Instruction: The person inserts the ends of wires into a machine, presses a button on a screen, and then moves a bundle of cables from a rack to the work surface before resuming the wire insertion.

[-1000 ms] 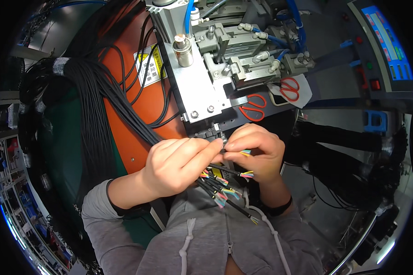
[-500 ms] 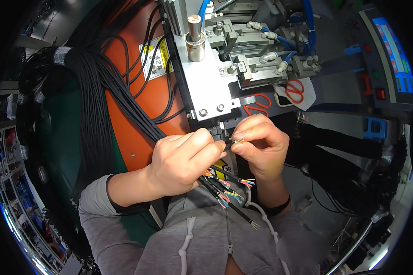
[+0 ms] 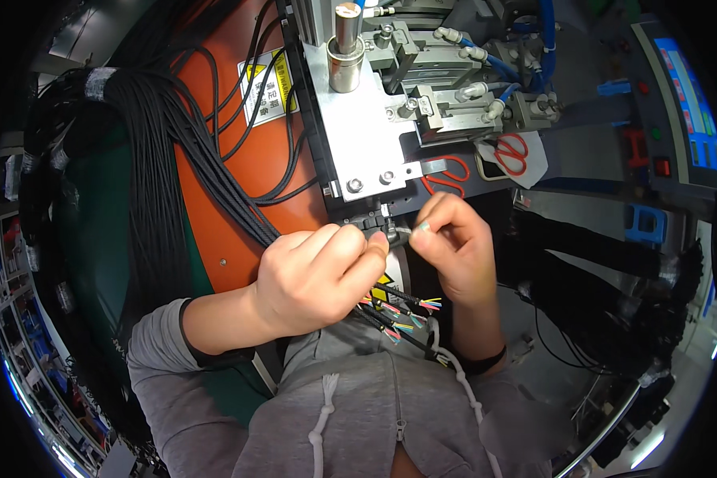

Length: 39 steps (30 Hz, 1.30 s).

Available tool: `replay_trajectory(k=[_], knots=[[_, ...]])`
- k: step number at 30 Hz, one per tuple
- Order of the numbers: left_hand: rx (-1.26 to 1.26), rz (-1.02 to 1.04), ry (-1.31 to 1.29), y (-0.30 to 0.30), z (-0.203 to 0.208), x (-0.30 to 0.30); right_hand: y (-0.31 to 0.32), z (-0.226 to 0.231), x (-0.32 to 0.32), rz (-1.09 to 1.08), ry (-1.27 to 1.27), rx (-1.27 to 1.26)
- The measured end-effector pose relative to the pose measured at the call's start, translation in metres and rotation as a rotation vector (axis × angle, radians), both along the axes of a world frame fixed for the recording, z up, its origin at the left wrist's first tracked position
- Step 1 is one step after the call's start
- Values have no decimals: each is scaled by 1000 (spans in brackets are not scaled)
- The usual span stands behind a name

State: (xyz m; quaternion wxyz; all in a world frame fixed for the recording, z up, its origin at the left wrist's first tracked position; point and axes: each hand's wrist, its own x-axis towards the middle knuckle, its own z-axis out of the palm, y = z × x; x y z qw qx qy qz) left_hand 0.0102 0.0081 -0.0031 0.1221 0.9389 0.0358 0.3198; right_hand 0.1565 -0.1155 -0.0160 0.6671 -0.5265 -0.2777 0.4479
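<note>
In the head view, the left hand (image 3: 315, 279) and the right hand (image 3: 452, 247) met just below the grey metal press head with two bolts (image 3: 366, 147). Both grips were closed in a pinch on a thin black cable end (image 3: 397, 233) held right at the small dark slot under the plate. Below the hands, more black cables with stripped coloured wire tips (image 3: 410, 319) fanned out over the grey hooded top (image 3: 390, 406). A thick bundle of black cables (image 3: 155, 175) hung at the left over the orange panel (image 3: 247, 135), and red-handled scissors (image 3: 511, 153) lay beyond the machine. To do this well, the fingertips probably needed to stay close to the tip, keeping the end straight and level with the slot, with skin clear of the moving head.
</note>
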Motion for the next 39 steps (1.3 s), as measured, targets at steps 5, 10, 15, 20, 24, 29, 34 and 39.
replay_trajectory(k=[5, 10, 15, 20, 24, 29, 34, 39], knots=[[60, -8, 18, 1, 0, -2, 6, -5, -8, -211, -836, 18], [69, -3, -41, 1, -4, 0, -6, -2, 15, 168, -168, -150], [107, -19, -7, 2, -7, -3, -7, -12, 18, 186, 72, -61], [134, -43, 140, 3, -6, -4, 4, -13, 18, 19, -680, -59], [137, 58, 272, -3, -6, -1, 14, -19, 4, -95, -1006, -138], [133, 119, 287, -7, -8, 0, 15, -29, 0, -160, -1008, -52], [114, 102, 251, -4, -11, 2, 16, -47, -3, -215, -645, -144], [80, 59, 212, 4, -12, 1, 14, -51, -3, -174, -202, -219]])
